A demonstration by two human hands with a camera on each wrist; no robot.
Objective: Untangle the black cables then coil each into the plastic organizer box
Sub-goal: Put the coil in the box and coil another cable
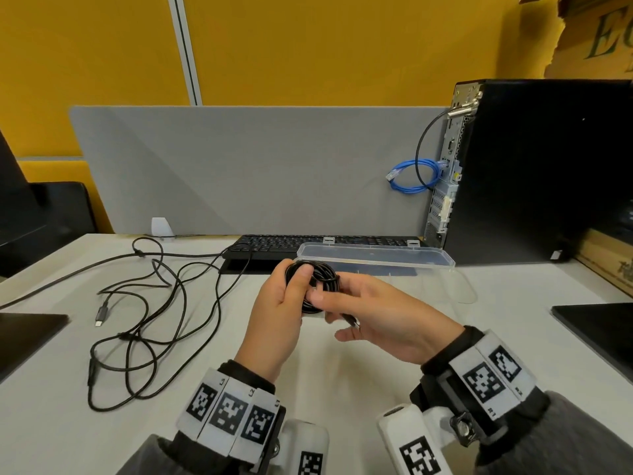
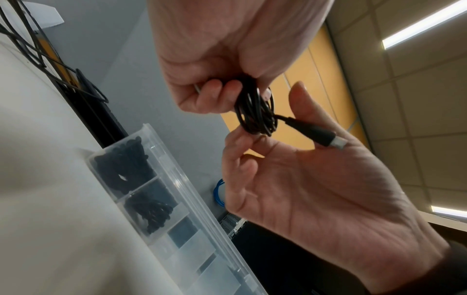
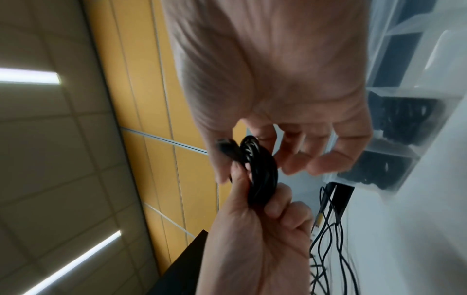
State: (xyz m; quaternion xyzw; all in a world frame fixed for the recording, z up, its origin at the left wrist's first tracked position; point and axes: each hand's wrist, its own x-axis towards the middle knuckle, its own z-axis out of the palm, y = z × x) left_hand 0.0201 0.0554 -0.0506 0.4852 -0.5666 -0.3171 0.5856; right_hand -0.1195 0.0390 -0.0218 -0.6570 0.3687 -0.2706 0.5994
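Note:
Both hands hold a small coiled black cable [image 1: 325, 274] above the table, in front of the clear plastic organizer box [image 1: 376, 257] with its lid up. My left hand [image 1: 301, 279] grips the coil with curled fingers and its thumb through the loop. Thumb and fingers of my right hand [image 1: 329, 303] pinch the coil's near side. The coil's USB plug [image 2: 326, 137] lies across the right palm. Two box compartments [image 2: 141, 179] hold coiled black cables. More tangled black cables [image 1: 147, 303] lie loose on the table at left.
A black keyboard [image 1: 308, 243] lies behind the box, against a grey divider [image 1: 257, 166]. A black computer tower [image 1: 531, 173] with a blue network cable [image 1: 414, 176] stands at back right. Dark flat pads lie at the left [image 1: 27, 327] and right [image 1: 599, 327] table edges.

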